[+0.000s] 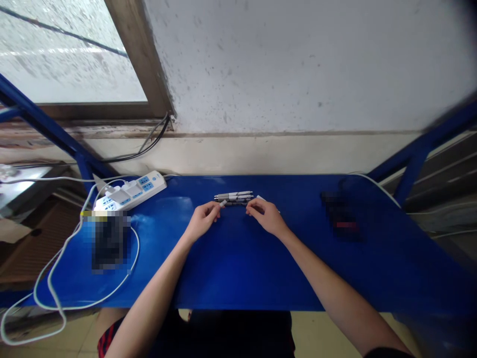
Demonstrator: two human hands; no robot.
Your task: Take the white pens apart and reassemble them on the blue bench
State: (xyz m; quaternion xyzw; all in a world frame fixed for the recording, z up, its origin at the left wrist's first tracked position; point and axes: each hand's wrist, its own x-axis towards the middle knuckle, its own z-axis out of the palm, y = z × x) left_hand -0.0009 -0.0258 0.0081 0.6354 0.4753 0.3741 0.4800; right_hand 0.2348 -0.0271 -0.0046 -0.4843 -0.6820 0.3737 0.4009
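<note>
Several slim silver-and-white pens (233,195) lie side by side on the blue table top (238,268), pointing left to right. My left hand (203,220) and my right hand (266,217) are close together just in front of them. The left fingertips pinch the white end of the lowest, darker pen (234,203). The right fingertips hold that pen's other end. A small white piece (261,198) lies just behind my right hand, partly hidden by it.
A white power strip (130,191) with plugs and a pixelated dark object (110,241) stand at the table's left, looped by a white cable (74,298). Another pixelated dark object (340,214) lies to the right. A white wall (298,64) rises behind the table.
</note>
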